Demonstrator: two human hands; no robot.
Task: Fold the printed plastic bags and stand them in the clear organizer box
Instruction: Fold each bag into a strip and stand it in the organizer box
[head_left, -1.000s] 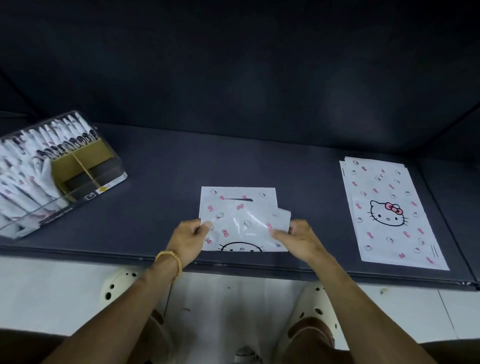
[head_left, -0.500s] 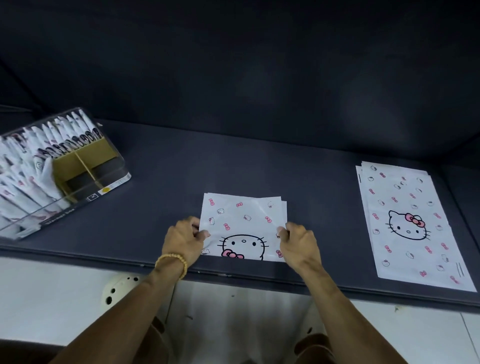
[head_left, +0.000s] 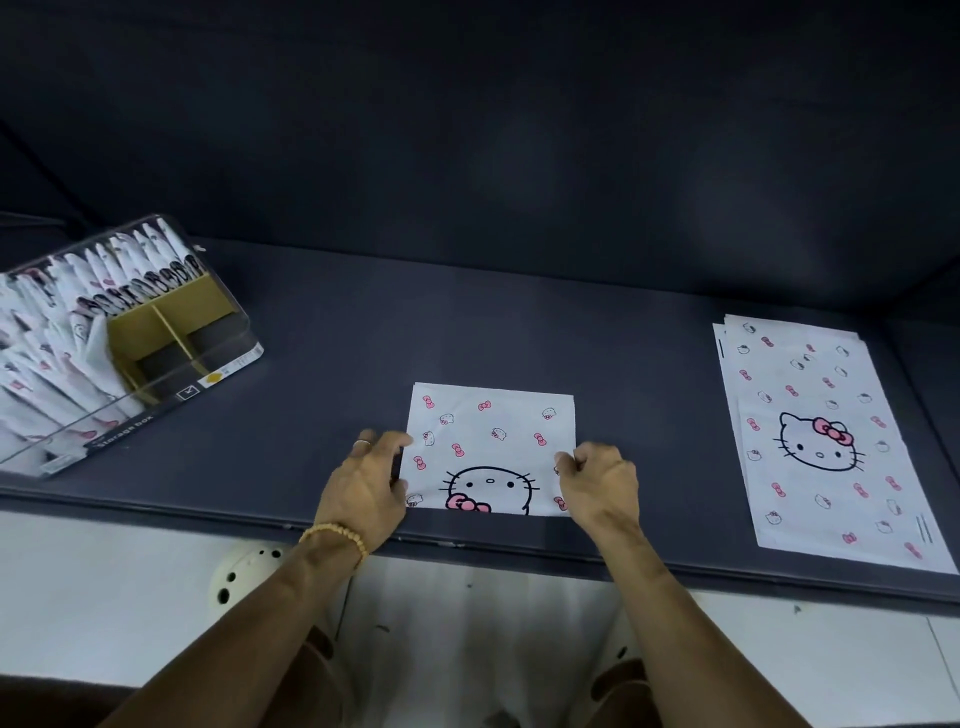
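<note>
A folded printed bag (head_left: 491, 449) lies flat near the front edge of the dark table (head_left: 519, 332), the left hand (head_left: 366, 486) pinching its left edge and the right hand (head_left: 597, 480) gripping its right edge. Well off to the right lies a stack of unfolded bags (head_left: 821, 441); at far left stands the clear organizer box (head_left: 171, 384), with folded bags (head_left: 62, 322) upright in it.

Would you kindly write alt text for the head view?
Two hands, the left hand and right hand, hold the side edges of a half-folded printed bag on a dark table. A clear organizer box of folded bags sits left, flat bags right.
</note>
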